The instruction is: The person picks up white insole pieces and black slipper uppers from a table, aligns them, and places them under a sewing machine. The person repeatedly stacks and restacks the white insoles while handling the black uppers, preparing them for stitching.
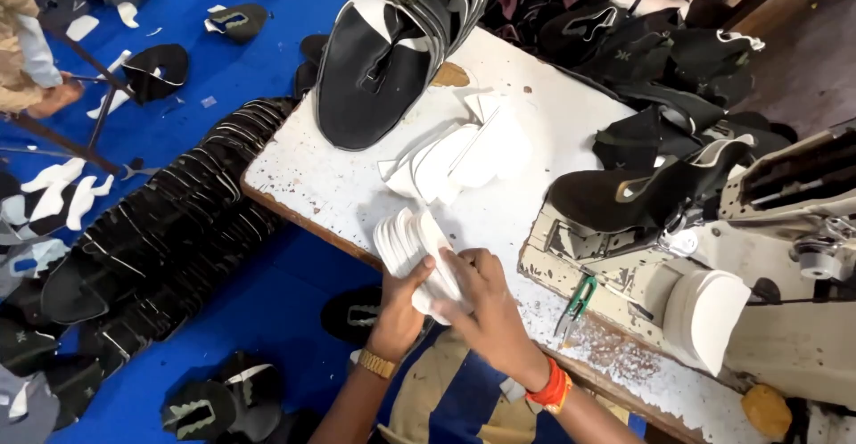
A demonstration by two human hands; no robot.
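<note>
— Right, what are the hands doing down at the lower middle of the frame?

— Both are closing on a stack of white cut pieces at the near edge of the white worktable. The left hand, a gold watch sitting on its wrist, is cupping the stack from underneath, thumb up against the side. The right hand, an orange band showing at its wrist, is lying over the top, fingers pressing down on the pieces.

— And around them?

— Just above, near the middle of the frame, a looser pile of white pieces is fanning out on the table. Beyond that, at the upper middle, a bundle of black shoe uppers is resting. Green-handled snips are lying just right of the right hand, by the sewing machine, where a black upper is sitting. More black uppers are trailing across the blue floor at the left.
</note>
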